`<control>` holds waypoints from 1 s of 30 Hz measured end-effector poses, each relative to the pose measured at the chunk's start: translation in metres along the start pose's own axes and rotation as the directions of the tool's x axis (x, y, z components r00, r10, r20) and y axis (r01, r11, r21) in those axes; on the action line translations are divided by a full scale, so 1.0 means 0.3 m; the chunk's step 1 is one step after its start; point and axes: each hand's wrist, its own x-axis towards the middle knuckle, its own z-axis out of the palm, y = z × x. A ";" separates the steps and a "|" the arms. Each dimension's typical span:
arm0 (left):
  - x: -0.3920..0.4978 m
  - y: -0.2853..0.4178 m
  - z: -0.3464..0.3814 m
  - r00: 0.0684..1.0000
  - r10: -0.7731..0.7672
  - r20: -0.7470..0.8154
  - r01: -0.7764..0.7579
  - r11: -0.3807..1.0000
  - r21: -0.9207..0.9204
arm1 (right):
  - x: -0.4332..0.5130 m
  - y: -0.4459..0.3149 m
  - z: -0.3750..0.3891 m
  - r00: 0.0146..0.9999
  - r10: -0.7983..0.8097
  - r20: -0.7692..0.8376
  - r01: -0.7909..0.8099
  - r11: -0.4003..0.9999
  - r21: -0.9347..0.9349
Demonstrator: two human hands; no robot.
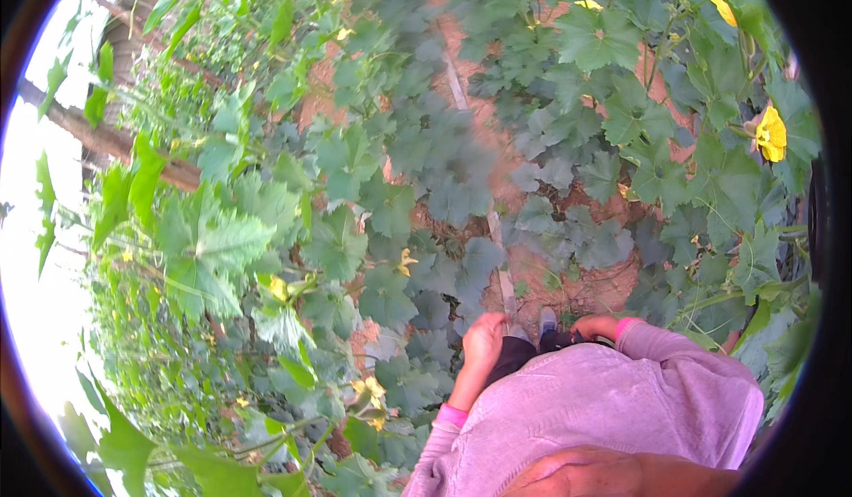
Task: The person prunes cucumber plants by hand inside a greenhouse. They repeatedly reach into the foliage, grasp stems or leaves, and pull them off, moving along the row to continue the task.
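Note:
My left hand [484, 342] hangs in front of my left hip with its fingers curled, beside the gourd-vine leaves [431, 337]. Whether anything is inside those fingers cannot be made out. Close to my dark trousers [510, 357] is my right hand [594, 328], its fingers bent downward. A small dark shape borders its fingertips, and I cannot tell if it is held or part of the clothing. Pink cuffs show at both wrists below the light purple sleeves. My shoes [547, 318] stand on reddish soil [599, 287], partly hidden.
Gourd vines with broad lobed leaves [333, 237] crowd both sides of a narrow soil path. A pale strip [496, 227] runs along the path. Yellow flowers [772, 134] dot the vines. A wooden pole [106, 134] slants in at left. Tendrils and stems [719, 297] reach near my right arm.

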 end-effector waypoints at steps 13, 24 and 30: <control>-0.214 0.885 -0.802 0.235 0.807 -0.542 -0.796 0.480 0.368 | 0.113 -0.057 -0.056 0.948 -0.234 -0.216 0.204 0.967 -0.149; -0.641 0.577 -0.779 0.827 0.304 -0.474 -0.220 0.949 0.226 | 0.003 -0.625 -0.139 0.507 -0.829 -0.238 0.785 0.557 -0.271; -0.956 0.202 -0.673 0.691 -0.365 -0.623 0.478 0.878 0.015 | -0.228 -1.154 -0.189 0.591 -0.741 -0.318 0.705 0.666 -0.242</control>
